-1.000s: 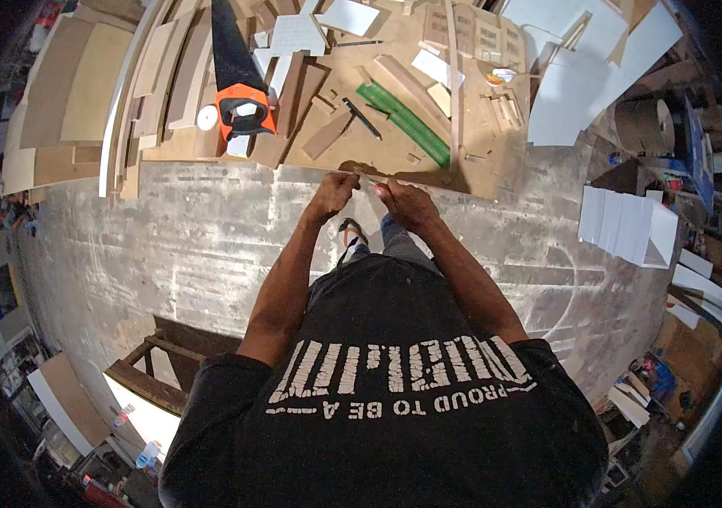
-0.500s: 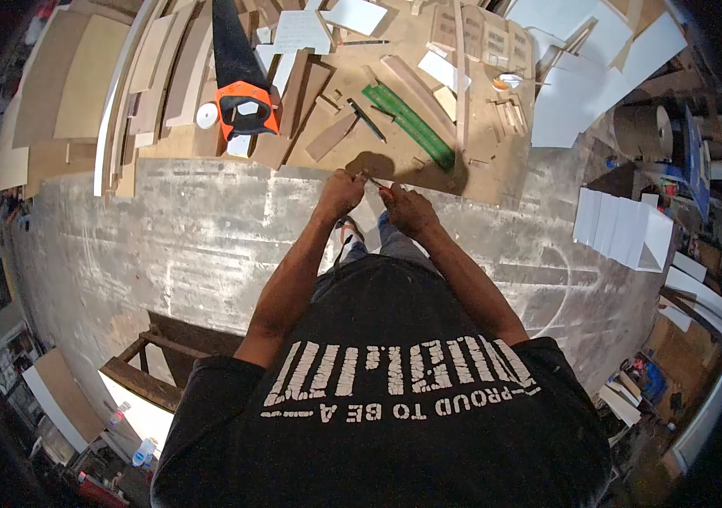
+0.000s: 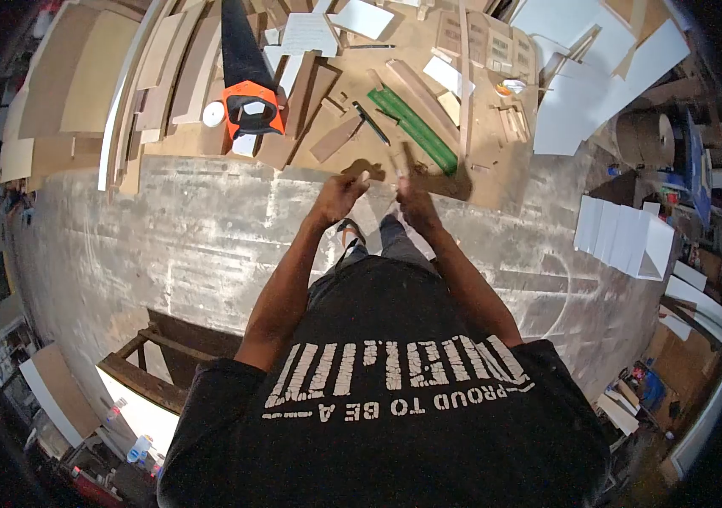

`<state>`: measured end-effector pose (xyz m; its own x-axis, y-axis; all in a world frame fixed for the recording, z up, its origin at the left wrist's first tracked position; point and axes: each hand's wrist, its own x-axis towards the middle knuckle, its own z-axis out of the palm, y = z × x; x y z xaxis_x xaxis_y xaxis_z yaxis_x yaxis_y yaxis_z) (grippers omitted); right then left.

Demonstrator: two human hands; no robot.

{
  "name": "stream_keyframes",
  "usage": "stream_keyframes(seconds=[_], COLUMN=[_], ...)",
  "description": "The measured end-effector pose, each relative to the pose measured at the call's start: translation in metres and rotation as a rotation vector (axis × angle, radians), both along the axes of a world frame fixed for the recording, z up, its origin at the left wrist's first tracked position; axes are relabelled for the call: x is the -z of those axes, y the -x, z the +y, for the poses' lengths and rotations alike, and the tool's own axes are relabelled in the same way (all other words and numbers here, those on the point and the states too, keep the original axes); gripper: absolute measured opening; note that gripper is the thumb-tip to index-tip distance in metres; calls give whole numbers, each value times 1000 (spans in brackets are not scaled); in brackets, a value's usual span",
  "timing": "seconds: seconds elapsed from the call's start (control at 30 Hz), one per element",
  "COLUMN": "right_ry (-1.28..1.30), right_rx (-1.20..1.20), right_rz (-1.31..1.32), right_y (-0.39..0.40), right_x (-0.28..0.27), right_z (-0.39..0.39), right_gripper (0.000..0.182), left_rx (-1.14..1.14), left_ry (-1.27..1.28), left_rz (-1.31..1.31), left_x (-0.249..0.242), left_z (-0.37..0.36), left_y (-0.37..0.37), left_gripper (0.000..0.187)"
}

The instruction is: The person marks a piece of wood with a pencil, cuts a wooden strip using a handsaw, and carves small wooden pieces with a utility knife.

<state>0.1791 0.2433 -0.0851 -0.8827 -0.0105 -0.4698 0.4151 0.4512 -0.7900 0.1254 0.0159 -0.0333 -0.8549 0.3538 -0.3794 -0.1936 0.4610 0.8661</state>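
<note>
My left hand (image 3: 340, 197) is closed in front of the board's near edge, with something small and pale at its fingertips that I cannot make out. To its right, my right hand (image 3: 415, 206) is smeared by motion, and a thin blurred object rises from its fingers. The two hands are apart. Beyond them on the brown board (image 3: 496, 173) lie a green ruler-like strip (image 3: 416, 131), a black pen (image 3: 371, 124) and a flat wood piece (image 3: 336, 139).
An orange-handled saw (image 3: 252, 110) lies at the back left beside a white roll (image 3: 213, 114) and long wood strips. White sheets (image 3: 585, 89) are at the back right, folded white card (image 3: 623, 235) at the right. A dark frame (image 3: 145, 372) stands at the lower left.
My hands have moved apart. The right hand has turned, and the thin object at its fingers now points away from me. The view has shifted slightly.
</note>
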Motion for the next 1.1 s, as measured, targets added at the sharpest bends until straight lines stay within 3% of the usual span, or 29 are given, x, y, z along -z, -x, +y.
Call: stream_keyframes(seconds=[0.07,0.17,0.23,0.3,0.4,0.53,0.73,1.1], right_ry=[205,357,202,366,393,253,92,-245], right_rx=[125,162,114,164,100,-41,-115,-296], right_rz=[-133,-68,233,-75,60,451,679,531], right_y=[3,1,-9,-4,-6,-2,-4,-12], right_x=[-38,-62,-75,-86,-123,-142,-133,-156], right_z=[10,18,2,2,-14,-19,-12,-8], right_gripper=[53,50,50,50,47,37,29,26], left_rx=[-103,-249,-254,-262,-267,-291,-287,-195], left_ry=[-199,-359,-354,-348,-504,-589,-641,-393], left_rz=[-9,-2,-26,-24,-39,-146,-181,-161], left_x=[-15,-54,-72,-83,-97,-116,-117,-83], left_z=[-2,3,1,2,6,12,16,13], left_y=[-11,-12,-11,-10,-13,-18,-28,-31], left_gripper=[33,30,30,28,26,24,24,37])
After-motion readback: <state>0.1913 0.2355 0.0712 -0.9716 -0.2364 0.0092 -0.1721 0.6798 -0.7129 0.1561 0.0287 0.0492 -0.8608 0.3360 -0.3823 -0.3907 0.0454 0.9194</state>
